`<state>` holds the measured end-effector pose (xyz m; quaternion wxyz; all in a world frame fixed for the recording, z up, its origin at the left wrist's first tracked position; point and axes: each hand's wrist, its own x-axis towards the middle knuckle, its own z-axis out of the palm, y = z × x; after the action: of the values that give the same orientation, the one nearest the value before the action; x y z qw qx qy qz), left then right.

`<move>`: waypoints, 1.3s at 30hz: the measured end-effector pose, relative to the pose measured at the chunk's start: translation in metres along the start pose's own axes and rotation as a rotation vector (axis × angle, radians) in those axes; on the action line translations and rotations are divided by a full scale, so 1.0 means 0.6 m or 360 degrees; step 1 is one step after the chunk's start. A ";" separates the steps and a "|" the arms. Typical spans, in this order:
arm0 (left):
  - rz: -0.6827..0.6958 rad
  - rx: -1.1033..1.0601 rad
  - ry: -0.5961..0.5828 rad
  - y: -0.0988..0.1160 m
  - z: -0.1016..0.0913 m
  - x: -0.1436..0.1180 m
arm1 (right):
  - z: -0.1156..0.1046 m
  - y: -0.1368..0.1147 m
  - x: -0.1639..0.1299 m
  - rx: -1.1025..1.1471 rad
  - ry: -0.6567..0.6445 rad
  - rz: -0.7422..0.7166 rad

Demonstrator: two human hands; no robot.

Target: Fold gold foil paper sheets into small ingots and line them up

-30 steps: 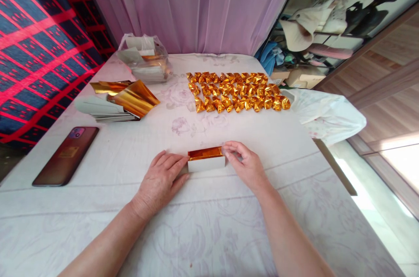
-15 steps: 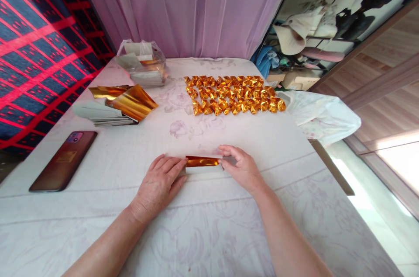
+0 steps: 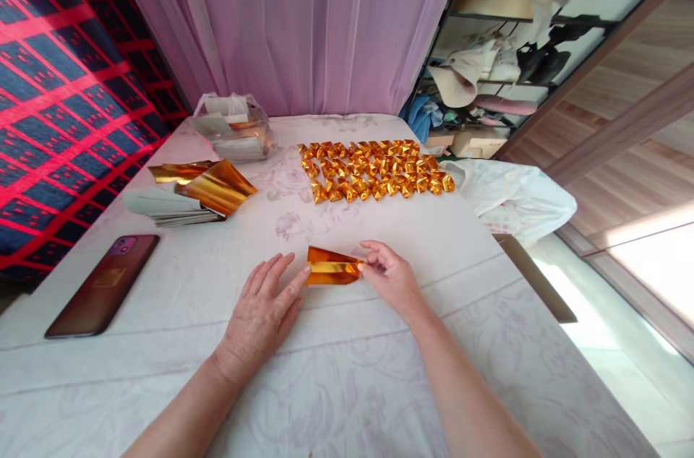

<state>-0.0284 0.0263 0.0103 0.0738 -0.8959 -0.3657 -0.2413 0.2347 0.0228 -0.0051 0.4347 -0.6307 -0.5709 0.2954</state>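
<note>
Folded gold foil sheet (image 3: pixel 332 266) lies flat on the white floral tablecloth (image 3: pixel 336 386), directly in front of the person – this sheet is the landmark for all below.

Left hand (image 3: pixel 260 317): just left of the sheet, palm down, fingers spread and flat, forefinger tip touching the sheet's left end. Nothing gripped.

Right hand (image 3: pixel 393 281): at the sheet's right end, thumb and forefinger closed in a pinch on the foil's tip; other fingers curled loosely.

Beyond the sheet, well apart: rows of small folded gold pieces (image 3: pixel 374 169). Far left of the sheet: stack of unfolded gold-and-white sheets (image 3: pixel 189 191), top ones curling up. Beyond that stack, a clear plastic bag (image 3: pixel 233 126) with more paper. Phone (image 3: pixel 103 284) lies flat, well to the sheet's left. White plastic bag (image 3: pixel 515 198) off to the right, at the table edge.

Risks, as judged – foil looks thin and slick; a pinch at one tip alone could let the far end swing and the crease run crooked. Pressing too hard at the narrow point might tear or crumple it. Left fingertip contact is light, so the sheet could slide on the cloth.
</note>
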 end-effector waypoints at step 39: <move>-0.0726 -0.0861 0.0006 0.109 0.022 0.103 | 0.022 -0.055 -0.015 0.0536 0.0117 -0.0225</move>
<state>0.0598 0.0216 0.0318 -0.2213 -0.7778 -0.4790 -0.3415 0.2062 0.0161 0.0171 0.5745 -0.5176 -0.5400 0.3322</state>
